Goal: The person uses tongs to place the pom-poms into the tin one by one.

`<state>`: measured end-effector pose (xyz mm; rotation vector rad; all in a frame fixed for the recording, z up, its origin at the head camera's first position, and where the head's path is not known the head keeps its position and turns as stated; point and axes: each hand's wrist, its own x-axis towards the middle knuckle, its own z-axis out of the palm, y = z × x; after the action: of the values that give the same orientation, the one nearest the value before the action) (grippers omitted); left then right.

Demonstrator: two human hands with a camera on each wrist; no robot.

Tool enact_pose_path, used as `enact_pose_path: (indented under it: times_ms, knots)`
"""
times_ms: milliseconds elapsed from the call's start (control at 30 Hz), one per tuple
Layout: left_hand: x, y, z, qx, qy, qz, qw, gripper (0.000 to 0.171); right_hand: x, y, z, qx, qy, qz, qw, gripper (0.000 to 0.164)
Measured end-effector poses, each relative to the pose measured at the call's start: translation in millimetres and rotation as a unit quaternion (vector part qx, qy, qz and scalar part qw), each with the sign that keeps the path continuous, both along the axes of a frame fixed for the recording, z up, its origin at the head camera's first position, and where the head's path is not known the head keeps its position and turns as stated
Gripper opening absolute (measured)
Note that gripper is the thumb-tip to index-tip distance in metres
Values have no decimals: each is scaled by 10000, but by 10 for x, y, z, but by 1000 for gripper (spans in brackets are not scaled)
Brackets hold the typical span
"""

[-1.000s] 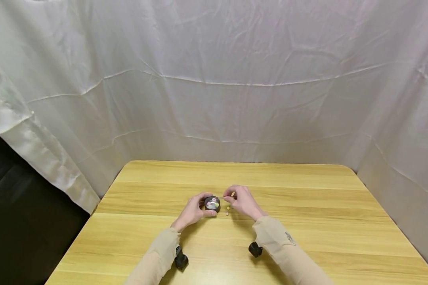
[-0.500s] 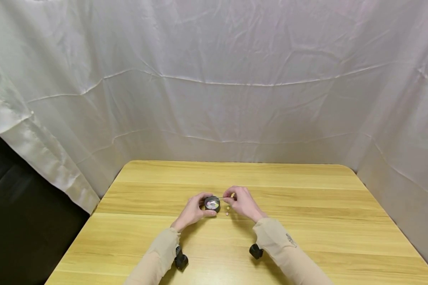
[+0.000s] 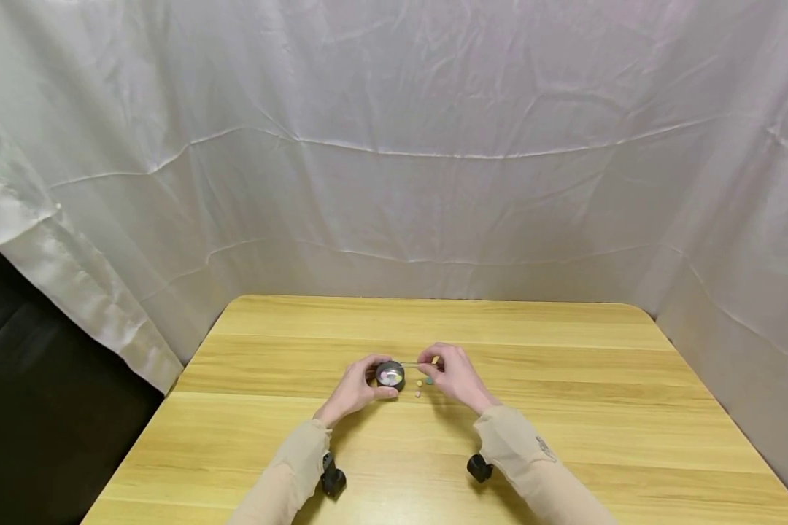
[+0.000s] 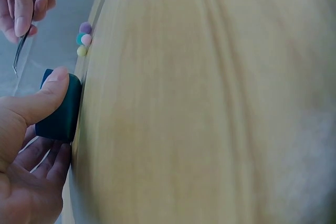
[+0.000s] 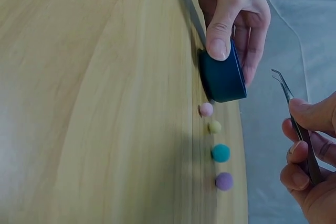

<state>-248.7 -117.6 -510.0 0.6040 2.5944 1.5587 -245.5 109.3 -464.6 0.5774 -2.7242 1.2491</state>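
Observation:
My left hand (image 3: 356,388) grips a dark round container (image 5: 223,80) standing on the table, thumb on the near side and fingers round the far side. Several small pale and coloured balls (image 3: 390,378) lie inside it, seen from above in the head view. My right hand (image 3: 458,378) pinches bent-tip tweezers (image 5: 300,129) between thumb and fingers. Their tips are slightly apart beside the container, with nothing between them in the right wrist view. On the table next to the container sit a pink ball (image 5: 206,109), a yellow ball (image 5: 214,127), a teal ball (image 5: 221,153) and a purple ball (image 5: 224,181).
The wooden table (image 3: 269,415) stretches out on both sides of the hands. Behind and beside it hang pale curtains (image 3: 433,204). A black surface (image 3: 33,408) lies at the far left. Each wrist carries a small black camera (image 3: 333,480).
My right hand has shifted slightly right with the tweezers, and the teal ball now shows beside it in the head view. My left hand stays round the container.

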Motion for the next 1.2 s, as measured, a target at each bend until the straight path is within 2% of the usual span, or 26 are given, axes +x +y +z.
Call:
enact_pose_path:
  times_ms: [267, 733, 1200]
  knots:
    - [2, 4, 6, 33, -54, 4, 10000, 60, 50, 103, 9, 28, 226, 63, 9997, 3]
    - [8, 12, 16, 49, -41, 35, 10000, 59, 106, 281, -40, 335, 172, 252, 9990, 5]
    - [0, 10, 17, 19, -10, 15, 10000, 60, 163, 381, -14, 431, 47, 209, 9988, 4]
